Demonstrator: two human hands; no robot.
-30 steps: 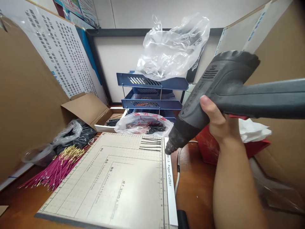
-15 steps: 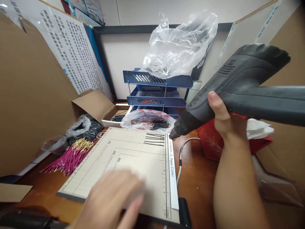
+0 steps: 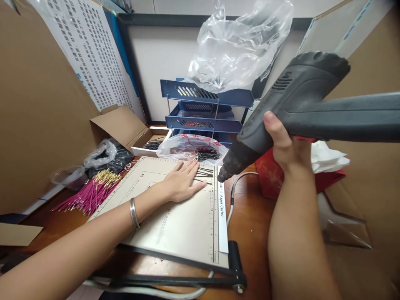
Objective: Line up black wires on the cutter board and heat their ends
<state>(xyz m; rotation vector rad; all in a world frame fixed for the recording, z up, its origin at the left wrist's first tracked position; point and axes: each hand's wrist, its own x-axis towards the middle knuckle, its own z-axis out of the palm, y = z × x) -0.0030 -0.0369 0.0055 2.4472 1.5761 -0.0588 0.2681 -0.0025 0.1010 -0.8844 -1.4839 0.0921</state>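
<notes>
The paper cutter (image 3: 175,225), a flat beige gridded board with a black hinged arm along its near edge, lies on a brown wooden table (image 3: 253,233). The left hand (image 3: 183,183) rests flat on the board, fingers spread narrow, fingertips touching thin black tubes (image 3: 204,173) laid in parallel at the far right corner. The right hand (image 3: 286,146) grips a matt grey heat gun (image 3: 300,108); its dark nozzle hangs just right of the tubes. Left of the board lies a bundle of magenta wires (image 3: 89,193) with brass tips. Farther back stands a blue slotted tray rack (image 3: 203,112) topped by crumpled clear plastic (image 3: 240,46). Cardboard panels (image 3: 37,125) enclose both sides.
</notes>
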